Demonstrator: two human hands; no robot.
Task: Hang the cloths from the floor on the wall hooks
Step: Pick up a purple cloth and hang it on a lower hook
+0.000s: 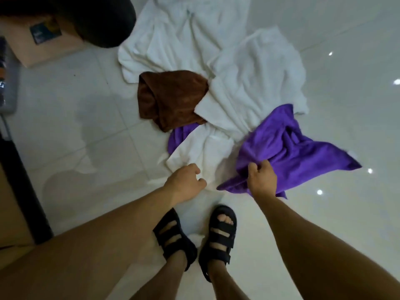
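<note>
- Head view, surface: glossy white tiled floor [75, 94] w/ light spots reflected on the right side and my shadow on the left.
- Room: cardboard box [49, 40] w/ a blue label at upper left, a dark rounded object [99, 18] just beside it at the top. A dark upright strip runs down the left edge.
- My feet in black sandals [175, 237] stand at the near edge of the pile.
- Cloths all lie on the floor in one loose heap in front of me.
- Brown cloth [171, 98]: crumpled, mid-pile, fuzzy texture, partly under a white one.
- Large white cloth [255, 87] to its right, a second white cloth [173, 40] farther back, both rumpled.
- Small white cloth [201, 152] nearest me, overlapping a purple bit.
- Purple cloth [287, 148]: bright, bunched, right side of the pile, one corner spread out to the right.
- Right hand [262, 180]: fingers [263, 165] curled tight, gripping the purple cloth's near edge.
- Left hand [186, 180]: fingers [194, 169] curled over the small white cloth's near edge; can't tell if they're holding it.
</note>
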